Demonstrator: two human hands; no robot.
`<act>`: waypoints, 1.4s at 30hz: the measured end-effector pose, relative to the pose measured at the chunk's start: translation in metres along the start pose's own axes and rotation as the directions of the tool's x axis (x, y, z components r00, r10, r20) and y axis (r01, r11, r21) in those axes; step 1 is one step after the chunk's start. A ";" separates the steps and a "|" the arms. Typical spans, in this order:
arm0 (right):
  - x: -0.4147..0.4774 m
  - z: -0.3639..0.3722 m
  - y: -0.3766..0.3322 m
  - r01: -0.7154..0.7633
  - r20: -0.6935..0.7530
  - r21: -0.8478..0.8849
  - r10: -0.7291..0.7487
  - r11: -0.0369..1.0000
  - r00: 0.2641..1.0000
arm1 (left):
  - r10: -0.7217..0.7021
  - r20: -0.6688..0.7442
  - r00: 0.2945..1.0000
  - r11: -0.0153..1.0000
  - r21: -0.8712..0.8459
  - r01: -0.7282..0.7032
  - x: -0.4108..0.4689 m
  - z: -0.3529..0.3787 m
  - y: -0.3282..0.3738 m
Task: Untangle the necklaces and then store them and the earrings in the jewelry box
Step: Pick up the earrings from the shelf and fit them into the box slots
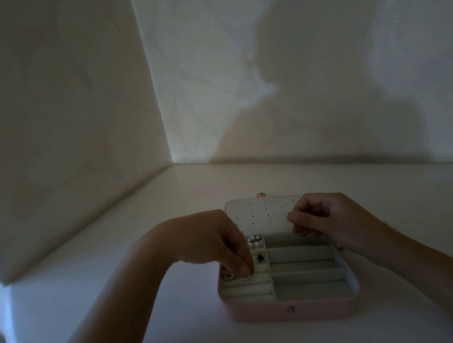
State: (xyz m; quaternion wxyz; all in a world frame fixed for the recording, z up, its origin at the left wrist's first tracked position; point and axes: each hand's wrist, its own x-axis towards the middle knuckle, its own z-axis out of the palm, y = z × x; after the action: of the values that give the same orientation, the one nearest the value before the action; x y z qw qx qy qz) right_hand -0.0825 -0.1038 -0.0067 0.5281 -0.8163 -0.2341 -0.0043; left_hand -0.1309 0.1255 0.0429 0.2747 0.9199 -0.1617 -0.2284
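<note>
The pink jewelry box [293, 310] lay open. At its near-left slots the left hand [216, 240] pinched what seemed an earring [229, 276]. More earrings [254, 242] sat in its far-left cells; its right cells showed no necklaces. Over its lid [261, 214] the right hand [325, 218] curled; whether it held anything, I cannot tell.

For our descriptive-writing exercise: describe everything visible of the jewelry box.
The jewelry box is a rounded-corner case, pink outside, lined in pale grey fabric. It lies open on the white surface, its lid tilted back, showing a white panel dotted with small holes. A metal snap stud sits on the front wall. Inside, long compartments fill the right; small cells with earrings and ring rolls fill the left. The left hand reaches into the rolls; the right hand is at the lid's edge.
</note>
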 end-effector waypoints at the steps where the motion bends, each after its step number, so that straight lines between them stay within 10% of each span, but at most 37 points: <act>1: 0.000 0.000 0.000 0.001 0.000 0.003 -0.001 1.000 1.000 | -0.006 0.006 1.000 1.000 0.004 0.006 0.000 0.001 0.000; 42: 0.002 -0.001 0.002 0.015 0.023 0.006 -0.015 1.000 1.000 | -0.105 -0.162 0.981 0.966 0.216 0.139 0.005 0.001 -0.007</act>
State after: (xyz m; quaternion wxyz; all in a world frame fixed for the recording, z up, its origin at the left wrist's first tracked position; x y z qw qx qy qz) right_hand -0.0793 -0.1042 -0.0080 0.5276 -0.8130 -0.2464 0.0018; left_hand -0.1262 0.1288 0.0362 0.1650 0.9679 -0.1085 -0.1554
